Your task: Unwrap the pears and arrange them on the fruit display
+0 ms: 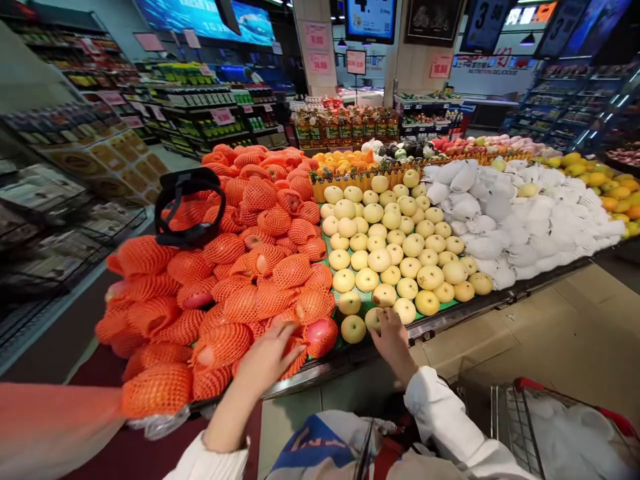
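Observation:
My right hand point(393, 340) has its fingers curled over a round yellow pear point(373, 320) in the front row of the pear section; the far side of the grip is hidden. My left hand point(267, 357) lies palm down with fingers spread over fruit in orange foam nets point(223, 345). Close to its fingertips is a red apple point(321, 337) partly out of its net. More yellow pears point(367, 280) rest in rows on green matting point(357, 293), right of the netted fruit.
A black strap-like ring point(190, 207) sits on the netted fruit. White-netted fruit point(540, 220) lies right of the pears. A metal edge point(435, 325) fronts the stand. At lower right is a shopping cart point(530, 427) with a white bag. Shelves point(210, 100) stand behind.

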The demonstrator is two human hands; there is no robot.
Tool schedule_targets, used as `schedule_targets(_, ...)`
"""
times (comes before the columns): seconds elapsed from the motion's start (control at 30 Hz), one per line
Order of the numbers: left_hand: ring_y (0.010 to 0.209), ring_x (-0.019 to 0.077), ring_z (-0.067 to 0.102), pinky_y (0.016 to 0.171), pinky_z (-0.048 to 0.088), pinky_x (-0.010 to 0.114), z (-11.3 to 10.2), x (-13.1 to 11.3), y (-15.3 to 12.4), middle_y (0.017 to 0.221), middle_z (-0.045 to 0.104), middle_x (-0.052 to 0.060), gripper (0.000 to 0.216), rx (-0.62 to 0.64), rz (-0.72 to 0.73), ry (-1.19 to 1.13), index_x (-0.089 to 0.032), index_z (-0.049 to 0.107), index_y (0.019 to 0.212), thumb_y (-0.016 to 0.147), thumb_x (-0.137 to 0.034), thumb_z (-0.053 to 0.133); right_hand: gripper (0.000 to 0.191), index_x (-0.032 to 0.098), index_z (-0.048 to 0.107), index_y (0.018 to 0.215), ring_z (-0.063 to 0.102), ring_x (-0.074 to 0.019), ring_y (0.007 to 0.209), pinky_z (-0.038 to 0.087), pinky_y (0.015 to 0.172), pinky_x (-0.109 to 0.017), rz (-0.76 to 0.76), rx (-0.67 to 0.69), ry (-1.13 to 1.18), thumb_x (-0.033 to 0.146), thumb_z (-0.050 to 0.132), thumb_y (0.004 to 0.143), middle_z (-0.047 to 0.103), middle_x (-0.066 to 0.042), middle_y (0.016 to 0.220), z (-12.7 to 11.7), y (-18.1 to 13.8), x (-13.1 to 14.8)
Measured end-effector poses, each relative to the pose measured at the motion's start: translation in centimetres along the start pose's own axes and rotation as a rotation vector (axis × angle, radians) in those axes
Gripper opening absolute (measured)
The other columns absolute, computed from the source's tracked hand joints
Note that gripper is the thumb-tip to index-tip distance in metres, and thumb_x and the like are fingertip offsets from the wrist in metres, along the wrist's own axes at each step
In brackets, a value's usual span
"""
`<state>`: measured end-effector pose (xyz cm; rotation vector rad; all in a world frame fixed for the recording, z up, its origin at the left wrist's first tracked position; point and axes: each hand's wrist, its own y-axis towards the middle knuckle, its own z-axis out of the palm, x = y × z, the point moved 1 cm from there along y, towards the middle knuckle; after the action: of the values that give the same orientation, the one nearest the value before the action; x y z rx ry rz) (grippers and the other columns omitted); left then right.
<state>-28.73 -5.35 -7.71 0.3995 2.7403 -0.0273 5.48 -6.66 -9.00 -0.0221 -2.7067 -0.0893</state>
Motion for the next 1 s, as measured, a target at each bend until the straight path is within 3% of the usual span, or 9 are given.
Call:
schedule_targets(0.13, 0.135, 0.0362, 0.068, 0.114, 0.057, 0.054, 2.8, -2.6, 1.0, 0.150, 0.069, 0.015, 0.050, -0.038, 0.206, -0.045, -0.023, 0.070, 0.144, 0.097, -0.039, 0.064, 0.058, 0.016, 0.063, 0.147, 0.068, -0.0344, 0.125, 0.058, 0.097, -0.040, 0.218, -0.042, 0.028, 0.037, 0.081, 0.096, 0.070, -0.018, 0.138, 1.1, -0.2, 0.4)
schedule_targets(0.23, 0.131, 0.0344, 0.069, 0.112, 0.059, 0.052, 4.7, -2.7, 1.4, 0.148, 0.069, 0.015, 0.051, 0.013, 0.234, -0.032, -0.023, 0.070, 0.146, 0.097, -0.026, 0.061, 0.060, 0.014, 0.062, 0.148, 0.069, -0.0345, 0.126, 0.056, 0.101, -0.040, 0.183, -0.022, 0.036, 0.036, 0.082, 0.095, 0.070, -0.018, 0.140, 1.3, -0.2, 0.2)
schedule_targets(0.33, 0.132, 0.0313, 0.068, 0.113, 0.059, 0.049, 5.2, -2.2, 1.7, 0.149, 0.068, 0.014, 0.053, 0.029, 0.258, -0.049, -0.023, 0.070, 0.146, 0.096, -0.017, 0.054, 0.064, 0.011, 0.061, 0.149, 0.068, -0.0361, 0.129, 0.055, 0.105, -0.042, 0.150, 0.006, 0.017, 0.033, 0.083, 0.093, 0.069, -0.020, 0.142, 1.2, -0.2, 0.1)
schedule_targets(0.43, 0.131, 0.0315, 0.069, 0.111, 0.060, 0.049, 4.8, -1.8, 1.4, 0.149, 0.069, 0.015, 0.050, 0.003, 0.295, -0.088, -0.024, 0.071, 0.147, 0.099, -0.021, 0.056, 0.065, 0.011, 0.060, 0.151, 0.069, -0.0360, 0.130, 0.056, 0.104, -0.043, 0.153, 0.005, -0.006, 0.036, 0.082, 0.095, 0.070, -0.021, 0.142, 0.6, -0.2, 0.2)
schedule_targets(0.6, 0.129, 0.0321, 0.072, 0.106, 0.063, 0.050, 3.9, -0.7, -0.3, 0.145, 0.072, 0.012, 0.040, -0.203, 0.279, -0.125, -0.030, 0.075, 0.142, 0.109, -0.035, 0.052, 0.052, 0.010, 0.068, 0.142, 0.071, -0.0391, 0.117, 0.058, 0.099, -0.048, 0.154, -0.020, -0.150, 0.027, 0.079, 0.094, 0.076, -0.022, 0.124, -1.2, -0.5, 1.9)
schedule_targets(0.7, 0.130, 0.0342, 0.072, 0.104, 0.065, 0.051, 3.6, 1.1, -1.9, 0.144, 0.073, 0.012, 0.037, -0.319, 0.237, -0.071, -0.032, 0.078, 0.134, 0.105, -0.037, 0.056, 0.045, 0.011, 0.069, 0.144, 0.068, -0.0400, 0.123, 0.055, 0.109, -0.058, -0.045, -0.212, -0.084, 0.026, 0.065, 0.102, 0.073, -0.024, 0.133, -1.0, -0.6, 5.1)
schedule_targets(0.8, 0.130, 0.0361, 0.072, 0.101, 0.066, 0.054, 3.7, 3.1, -4.0, 0.144, 0.074, 0.011, 0.035, -0.501, 0.175, 0.015, -0.035, 0.080, 0.130, 0.103, -0.037, 0.059, 0.046, 0.019, 0.073, 0.145, 0.069, -0.0385, 0.128, 0.055, 0.115, -0.060, -0.316, -0.204, -0.004, 0.030, 0.067, 0.101, 0.073, -0.019, 0.139, 1.5, -0.7, 8.8)
schedule_targets(0.87, 0.133, 0.0362, 0.071, 0.103, 0.066, 0.056, 4.0, 3.8, -5.9, 0.146, 0.073, 0.010, 0.035, -0.596, 0.125, 0.080, -0.037, 0.080, 0.131, 0.102, -0.035, 0.060, 0.059, 0.025, 0.068, 0.154, 0.065, -0.0385, 0.140, 0.055, 0.119, -0.059, -0.536, -0.116, 0.020, 0.030, 0.073, 0.096, 0.067, -0.014, 0.155, 4.1, -0.9, 10.5)
schedule_targets(1.0, 0.136, 0.0350, 0.069, 0.100, 0.068, 0.053, 4.7, 3.4, -10.3, 0.150, 0.071, 0.010, 0.035, -0.773, 0.025, 0.204, -0.039, 0.081, 0.126, 0.100, -0.028, 0.061, 0.103, 0.030, 0.038, 0.177, 0.051, -0.0438, 0.156, 0.055, 0.120, -0.061, -0.887, -0.014, 0.104, 0.055, 0.086, 0.089, 0.038, -0.016, 0.176, 9.6, -1.1, 11.7)
